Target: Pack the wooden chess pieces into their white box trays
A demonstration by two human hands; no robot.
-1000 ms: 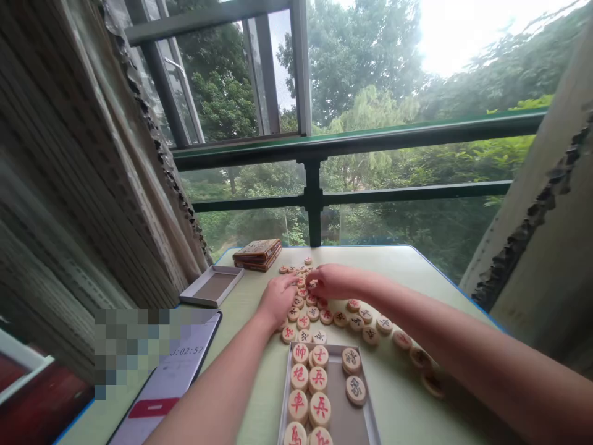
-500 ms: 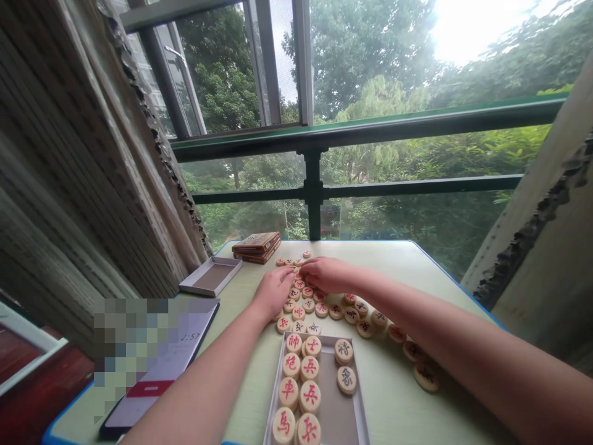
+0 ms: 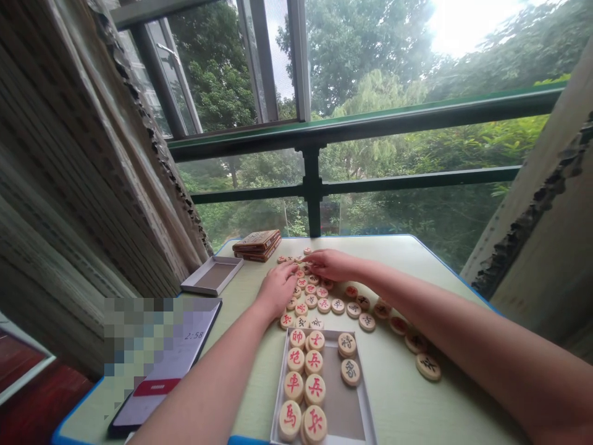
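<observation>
Round wooden Chinese chess pieces (image 3: 323,305) with red and black characters lie loosely spread on the table. My left hand (image 3: 278,288) rests at the left side of this spread, fingers stretched forward over some pieces. Opposite it, my right hand (image 3: 332,264) is over the far pieces, its fingers extended leftward and apart. Some pieces are hidden beneath both hands. Close to me stands a shallow box (image 3: 340,420). Red pieces (image 3: 315,387) fill two columns on its left side, and two black pieces (image 3: 351,372) sit at its right.
An empty box lid (image 3: 212,276) lies at the table's left edge, near a stack of small brown boxes (image 3: 257,245). A tablet-like device (image 3: 169,364) displaying digits lies left of my left forearm. Curtains (image 3: 50,154) and a railed window border the table.
My right hand has shifted slightly right and away, showing more pieces between the hands. My left hand stays nearly in place. The view has tilted a little, and the device's digits changed.
</observation>
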